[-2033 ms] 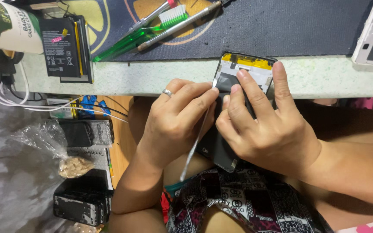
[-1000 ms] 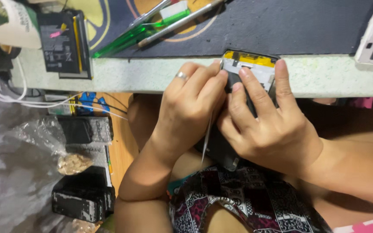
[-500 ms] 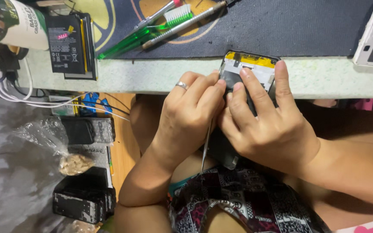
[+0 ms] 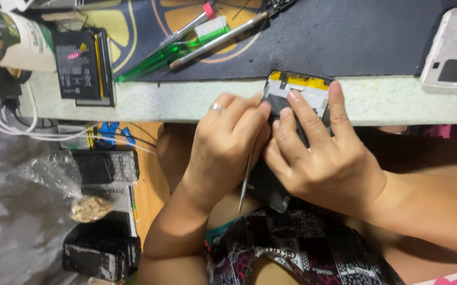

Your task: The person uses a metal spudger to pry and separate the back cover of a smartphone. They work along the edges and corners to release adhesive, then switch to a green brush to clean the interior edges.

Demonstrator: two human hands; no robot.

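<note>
The opened phone [image 4: 297, 92] shows a matt dark inside with a glossy yellow strip along its top edge, and the thin tool [image 4: 246, 179] held against it by the left hand [image 4: 228, 145], which wears a shiny metal ring [image 4: 216, 107], looks like smooth bare metal. The desk [image 4: 186, 103] edge is pale, speckled and stone-like, under a dark matt mat [image 4: 344, 37] that looks like cloth or rubber. On the mat lie a clear glossy green plastic toothbrush [image 4: 175, 50] and a white plastic frame [image 4: 453, 50]; a crinkled clear plastic bag [image 4: 54, 179] sits below.
</note>
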